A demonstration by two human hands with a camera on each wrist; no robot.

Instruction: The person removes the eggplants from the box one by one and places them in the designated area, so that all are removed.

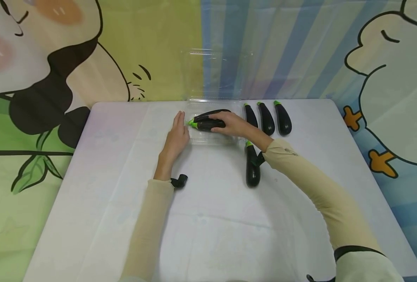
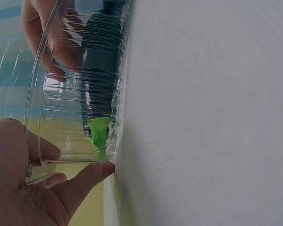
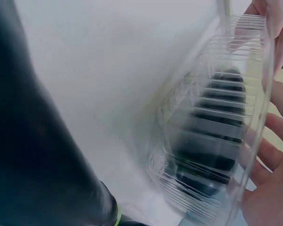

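Observation:
A clear plastic clamshell box (image 1: pixel 215 140) sits at the table's far edge, its lid (image 1: pixel 215 74) raised behind it. Two eggplants with green stems lie side by side inside, stems leftward. My right hand (image 1: pixel 231 123) reaches into the box and grips the front eggplant (image 1: pixel 204 125) by its thick end; the rear eggplant (image 1: pixel 212 114) is partly under the fingers. My left hand (image 1: pixel 177 135) rests against the box's left end, fingers straight. In the left wrist view, its thumb (image 2: pixel 94 174) touches the lower corner.
One eggplant (image 1: pixel 252 168) lies by my right wrist, in front of the box. To the right of the box lie the left eggplant (image 1: pixel 250 115), middle eggplant (image 1: pixel 266 119) and right eggplant (image 1: pixel 283 119). A patterned cloth (image 1: pixel 166 47) hangs behind the white table (image 1: pixel 212 235).

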